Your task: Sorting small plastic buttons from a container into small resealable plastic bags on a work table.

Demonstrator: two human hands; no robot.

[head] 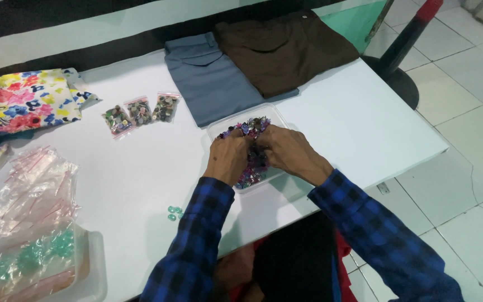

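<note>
A heap of small mixed-colour buttons (251, 146), mostly purple, grey and pink, filled a shallow clear plastic tray (273, 113) that sat on the white table (141, 179) near its front edge, a little right of centre. Both hands were down in that heap. The left hand (227, 158) lay knuckles-up over the tray's left half with its fingers curled down into the buttons, and the right hand (287, 151) came in from the other side, its fingers bent inward so that the two sets of fingertips met in the middle of the pile; whether either hand actually pinched a button could not be told, since the fingertips were hidden among the buttons. Both forearms wore blue-and-black checked sleeves (199, 235). Just behind the tray lay a folded grey-blue garment (211, 78), its near edge touching the tray's far rim, and beside it on the right a folded dark brown garment (283, 50) partly overlapped it. To the left of the grey garment three small zip bags of buttons (141, 113) lay in a row, close together. Farther left, at the table's far corner, sat a folded floral cloth (26, 100) in red, yellow and blue. A few loose green buttons (174, 212) rested on the bare table near the left elbow. At the near left lay a loose stack of empty clear zip bags (34, 187), and below it a clear container (93, 268) held bagged green buttons (34, 254).
</note>
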